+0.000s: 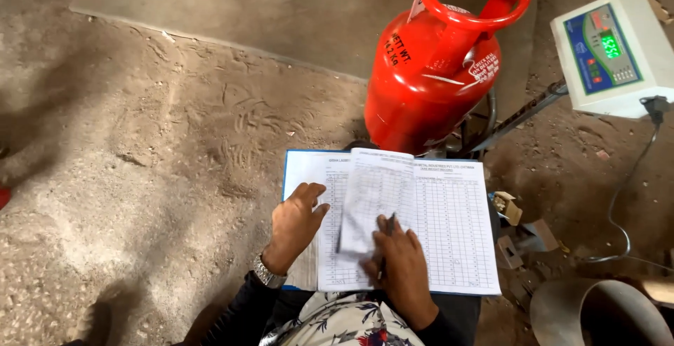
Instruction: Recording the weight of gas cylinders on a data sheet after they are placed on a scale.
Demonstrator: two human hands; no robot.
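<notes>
An open record book (449, 226) with ruled tables lies on my lap, its blue cover showing at the edges. My left hand (296, 225), with a metal watch at the wrist, rests flat on the left page. My right hand (401, 267) grips a dark pen (386, 240) over the middle of the book. A loose page (372, 202) stands curled up and blurred between the two hands. Just beyond the book stands a red gas cylinder (432, 72) with a ring handle.
A white digital scale display (614, 51) with green digits sits at the upper right, its cable (621, 198) trailing over the dirt floor. A metal frame (519, 115) runs under the cylinder. Small cardboard scraps (507, 207) lie right of the book. A grey curved metal piece (597, 311) is at bottom right.
</notes>
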